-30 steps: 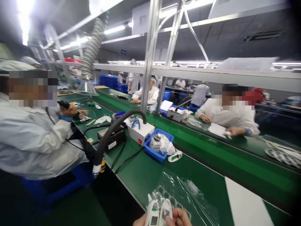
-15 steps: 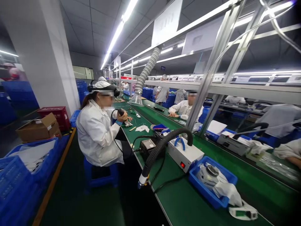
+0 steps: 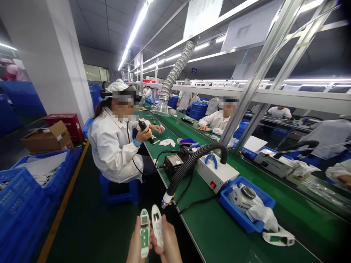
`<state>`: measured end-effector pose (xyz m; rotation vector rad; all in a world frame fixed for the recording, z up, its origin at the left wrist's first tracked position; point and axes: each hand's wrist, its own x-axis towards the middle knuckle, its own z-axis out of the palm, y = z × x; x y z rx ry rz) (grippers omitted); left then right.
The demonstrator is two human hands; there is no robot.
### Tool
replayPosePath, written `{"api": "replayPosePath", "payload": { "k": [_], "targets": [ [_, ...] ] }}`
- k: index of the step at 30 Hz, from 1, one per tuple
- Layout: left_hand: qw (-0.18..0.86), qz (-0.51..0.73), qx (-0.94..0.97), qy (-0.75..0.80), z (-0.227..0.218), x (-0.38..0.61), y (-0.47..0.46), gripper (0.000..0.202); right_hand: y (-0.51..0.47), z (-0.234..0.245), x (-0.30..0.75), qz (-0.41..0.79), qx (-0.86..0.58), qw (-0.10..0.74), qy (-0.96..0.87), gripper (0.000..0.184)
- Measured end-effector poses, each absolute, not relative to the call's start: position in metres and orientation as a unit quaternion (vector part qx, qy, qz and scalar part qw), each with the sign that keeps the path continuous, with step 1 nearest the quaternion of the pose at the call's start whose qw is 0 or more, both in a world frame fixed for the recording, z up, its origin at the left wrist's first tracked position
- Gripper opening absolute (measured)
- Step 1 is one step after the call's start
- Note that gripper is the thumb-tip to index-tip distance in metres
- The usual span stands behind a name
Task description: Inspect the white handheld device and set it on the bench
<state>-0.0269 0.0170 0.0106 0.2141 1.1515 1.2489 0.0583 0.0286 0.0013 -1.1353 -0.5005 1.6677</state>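
At the near bottom edge, in front of the green workbench (image 3: 219, 233) and over the dark floor, two bare hands hold up a pair of small, long parts. The left hand (image 3: 135, 245) has its fingers closed around the lower end of a green circuit board (image 3: 144, 232) that carries a small screen near its top. The right hand (image 3: 170, 244) pinches the lower end of a white plastic casing (image 3: 157, 225) between thumb and fingers. The two parts stand upright, just beside each other; whether they touch cannot be told. To the right of the hands, a black ribbed hose (image 3: 189, 166) arches down over the bench edge. Behind it sits a white box with a red light (image 3: 216, 174), with blue-handled pliers (image 3: 212, 157) lying on top. Farther right and nearer, a blue tray (image 3: 238, 216) holds a metal-capped container (image 3: 246, 193) and a white cloth (image 3: 264, 217), and a small white part (image 3: 278, 238) lies on the bench just beside the tray. Farther off on the left side of the bench, a seated person in a white coat (image 3: 109, 146) grips a black tool (image 3: 144, 128). Blue crates (image 3: 24, 193), a cardboard box (image 3: 46, 137) and a red crate (image 3: 64, 122) stand on the floor at far left.
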Motion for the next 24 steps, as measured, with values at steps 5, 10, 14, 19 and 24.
{"api": "replayPosePath", "payload": {
  "k": [5, 10, 14, 19, 24],
  "targets": [
    [0.642, 0.552, 0.109, 0.521, 0.015, -0.035, 0.032, 0.057, 0.049, 0.005, 0.045, 0.697, -0.474, 0.5, -0.202, 0.066],
    [0.678, 0.512, 0.162, 0.503, 0.008, 0.002, 0.031, 0.056, 0.03, -0.006, 0.08, 0.666, -0.486, 0.532, -0.193, 0.065],
    [0.672, 0.521, 0.158, 0.501, 0.012, -0.005, 0.03, 0.056, 0.032, 0.004, 0.071, 0.67, -0.469, 0.538, -0.207, 0.061],
    [0.642, 0.56, 0.135, 0.506, 0.022, -0.033, 0.027, 0.053, 0.039, 0.015, 0.043, 0.689, -0.45, 0.531, -0.202, 0.061],
    [0.686, 0.511, 0.129, 0.502, 0.021, -0.022, 0.007, 0.058, 0.011, -0.006, 0.065, 0.719, -0.436, 0.515, -0.17, 0.064]
  ]
}}
